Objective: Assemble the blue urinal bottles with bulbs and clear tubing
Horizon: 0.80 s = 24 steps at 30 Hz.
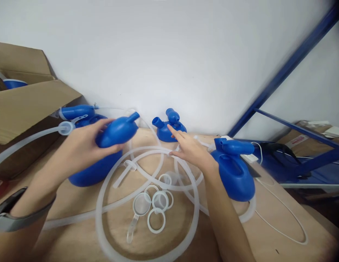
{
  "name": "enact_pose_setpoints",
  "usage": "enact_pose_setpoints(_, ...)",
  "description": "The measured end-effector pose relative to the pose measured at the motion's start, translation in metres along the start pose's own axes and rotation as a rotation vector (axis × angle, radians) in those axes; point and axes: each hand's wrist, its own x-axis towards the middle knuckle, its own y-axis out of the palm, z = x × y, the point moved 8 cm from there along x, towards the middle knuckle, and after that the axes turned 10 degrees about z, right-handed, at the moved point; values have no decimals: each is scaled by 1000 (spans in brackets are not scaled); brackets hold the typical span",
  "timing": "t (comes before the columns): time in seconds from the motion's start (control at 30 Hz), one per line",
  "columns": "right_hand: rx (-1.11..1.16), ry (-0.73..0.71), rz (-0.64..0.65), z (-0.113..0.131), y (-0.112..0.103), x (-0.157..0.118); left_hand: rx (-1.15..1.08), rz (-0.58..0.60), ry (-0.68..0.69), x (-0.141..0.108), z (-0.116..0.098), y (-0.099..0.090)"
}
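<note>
My left hand (90, 142) is wrapped round a small blue bulb-shaped piece (118, 130) with a short spout pointing up to the right. Below it stands a large blue bottle (95, 169), partly hidden by the hand. My right hand (189, 149) reaches forward, fingers apart and nothing in them, just in front of a blue bottle (166, 133) with an open neck by the wall. Between my arms, a coiled clear tube (196, 203) surrounds several translucent rings and caps (142, 204). Another blue bottle (236, 176) stands beside my right forearm.
A cardboard box (27, 105) stands open at the left. Near it lies a blue piece (76, 112) with a tube. At right are a white cable (289, 233), a power strip (249, 158) and a blue metal frame (284, 54). The wall (172, 54) is behind.
</note>
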Motion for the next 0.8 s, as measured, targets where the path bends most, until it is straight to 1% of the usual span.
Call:
enact_pose_setpoints(0.07, 21, -69, 21, -9, 19, 9, 22, -54, -54, -2, 11, -19)
enact_pose_setpoints(0.1, 19, -94, 33, -13, 30, 14, 25, -62, -79, -4, 15, -25)
enact_pose_setpoints(0.13, 0, -89, 50, -18, 40, 19, 24, -64, -105, -6, 18, -29)
enact_pose_setpoints(0.2, -85, 25, 88, -34, 59, 28, 16, -61, -138, -9, 21, -34)
enact_pose_setpoints(0.27, -180, 205, 116, -57, 71, 33, 10, -65, -153, -11, 22, -39)
enact_pose_setpoints(0.33, -234, 353, 147, -77, 77, 32, -2, -86, -171, -13, 22, -46)
enact_pose_setpoints(0.37, -246, 404, 176, -85, 80, 32, -13, -97, -185, -14, 22, -50)
enact_pose_setpoints(0.47, -273, 506, 250, -104, 88, 28, -44, -134, -227, -17, 22, -61)
enact_pose_setpoints(0.57, -274, 646, 187, -120, 85, 19, -64, -158, -240, -18, 24, -69)
enact_pose_setpoints(0.63, -210, 757, 156, -132, 85, 9, -60, -169, -245, -19, 28, -72)
enact_pose_setpoints(0.67, -162, 799, 163, -137, 87, 4, -55, -171, -247, -20, 30, -73)
enact_pose_setpoints(0.73, -59, 824, 205, -145, 91, -1, -44, -171, -245, -21, 34, -73)
enact_pose_setpoints(0.8, 14, 767, 250, -144, 93, 1, -40, -170, -234, -22, 37, -74)
